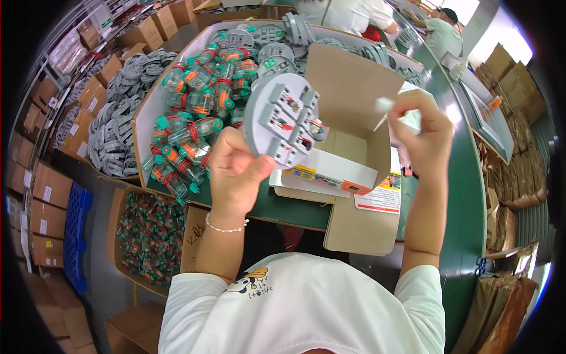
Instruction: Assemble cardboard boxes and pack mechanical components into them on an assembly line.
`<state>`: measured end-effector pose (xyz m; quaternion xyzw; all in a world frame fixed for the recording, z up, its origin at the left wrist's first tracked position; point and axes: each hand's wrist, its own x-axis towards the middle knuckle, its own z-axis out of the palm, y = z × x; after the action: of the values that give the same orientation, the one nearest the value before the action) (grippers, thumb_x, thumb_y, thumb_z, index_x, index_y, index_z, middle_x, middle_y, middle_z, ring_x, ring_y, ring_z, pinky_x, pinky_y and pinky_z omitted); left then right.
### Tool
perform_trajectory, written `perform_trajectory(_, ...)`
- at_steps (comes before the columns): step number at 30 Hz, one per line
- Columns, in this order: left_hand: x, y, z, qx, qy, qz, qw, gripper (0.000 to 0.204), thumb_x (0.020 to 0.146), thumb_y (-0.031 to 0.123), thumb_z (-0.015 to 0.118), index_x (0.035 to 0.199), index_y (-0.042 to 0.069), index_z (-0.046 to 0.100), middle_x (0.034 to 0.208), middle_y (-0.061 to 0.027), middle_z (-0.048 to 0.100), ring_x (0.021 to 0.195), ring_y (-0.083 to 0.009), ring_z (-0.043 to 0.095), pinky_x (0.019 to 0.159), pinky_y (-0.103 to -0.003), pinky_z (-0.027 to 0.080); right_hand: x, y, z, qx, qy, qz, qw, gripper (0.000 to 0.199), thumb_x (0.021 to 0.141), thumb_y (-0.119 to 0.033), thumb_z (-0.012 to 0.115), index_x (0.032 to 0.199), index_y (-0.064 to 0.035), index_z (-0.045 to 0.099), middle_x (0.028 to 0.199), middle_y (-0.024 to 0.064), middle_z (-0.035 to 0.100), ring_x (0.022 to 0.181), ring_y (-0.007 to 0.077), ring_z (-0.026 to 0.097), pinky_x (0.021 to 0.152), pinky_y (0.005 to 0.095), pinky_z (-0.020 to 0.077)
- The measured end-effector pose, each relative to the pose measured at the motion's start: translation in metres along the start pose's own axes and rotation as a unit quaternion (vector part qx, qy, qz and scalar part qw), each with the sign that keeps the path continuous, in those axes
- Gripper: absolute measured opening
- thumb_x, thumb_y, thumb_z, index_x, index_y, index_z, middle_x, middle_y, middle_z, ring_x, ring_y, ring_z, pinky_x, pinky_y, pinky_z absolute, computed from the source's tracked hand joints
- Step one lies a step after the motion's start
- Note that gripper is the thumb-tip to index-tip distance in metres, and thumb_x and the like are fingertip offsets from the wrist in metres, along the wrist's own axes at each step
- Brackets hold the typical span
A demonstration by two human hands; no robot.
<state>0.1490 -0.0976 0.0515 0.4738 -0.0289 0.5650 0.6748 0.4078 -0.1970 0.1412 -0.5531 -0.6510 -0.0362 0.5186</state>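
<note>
My left hand is closed round the lower left edge of a round grey plastic base. Its inner side shows, with raised rectangular compartments, small red and black wires and metal parts. My right hand is raised at the right with finger and thumb pinched together. Between them is a small white piece, blurred, with a thin pointed bit hanging down; its kind cannot be made out. Below and between my hands stands an open cardboard box, flap up, partly hidden by the base. A printed sheet lies beside it.
Clear plastic bottles with green and orange parts are piled at the left, grey round pieces behind them. A carton of small green and orange parts sits lower left. A blue pallet stands there. Two people work at the far side.
</note>
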Motion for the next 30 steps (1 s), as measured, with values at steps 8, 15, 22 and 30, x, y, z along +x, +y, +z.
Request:
perform_trajectory(8, -0.01, -0.019, 0.02, 0.061, -0.089, -0.044, 0.993, 0.024, 0.085, -0.005, 0.073, 0.09, 0.004, 0.051, 0.11, -0.0134, 0.061, 0.101, -0.0168, 0.062, 0.089, -0.032, 0.052, -0.02, -0.025, 0.039, -0.018, -0.034, -0.079, 0.996, 0.017, 0.069, 0.003, 0.075, 0.08, -0.0018, 0.064, 0.083, 0.0073, 0.066, 0.077, 0.0188, 0.061, 0.073, 0.0288, 0.0467)
perform_trajectory(15, -0.014, -0.02, 0.017, 0.102, -0.104, -0.038, 0.989, 0.024, 0.085, -0.005, 0.073, 0.091, 0.002, 0.051, 0.113, -0.0164, 0.061, 0.104, -0.0194, 0.063, 0.088, -0.032, 0.054, -0.035, -0.027, 0.042, -0.03, -0.046, -0.045, 0.997, 0.023, 0.073, -0.005, 0.078, 0.092, -0.0019, 0.066, 0.093, 0.0086, 0.068, 0.083, 0.0188, 0.062, 0.08, 0.0309, 0.0478)
perform_trajectory(22, -0.014, -0.029, 0.036, 0.421, -0.134, 0.209, 0.872, 0.02, 0.082, 0.001, 0.075, 0.092, 0.003, 0.057, 0.119, -0.0178, 0.063, 0.107, -0.0284, 0.065, 0.09, -0.037, 0.054, -0.064, -0.038, 0.081, 0.383, 0.109, 0.216, 0.891, 0.074, 0.074, -0.03, 0.08, 0.136, -0.0026, 0.05, 0.121, 0.0149, 0.061, 0.102, 0.0218, 0.062, 0.09, 0.0336, 0.0484)
perform_trajectory(30, -0.01, -0.009, 0.003, 0.581, -0.059, 0.212, 0.784, 0.025, 0.077, 0.004, 0.077, 0.099, 0.005, 0.066, 0.113, -0.0138, 0.067, 0.1, -0.0302, 0.063, 0.089, -0.041, 0.05, -0.059, -0.009, 0.094, 0.232, 0.005, 0.22, 0.948, 0.093, 0.07, -0.036, 0.084, 0.145, -0.0016, 0.043, 0.134, 0.0185, 0.053, 0.121, 0.0295, 0.056, 0.103, 0.039, 0.0448)
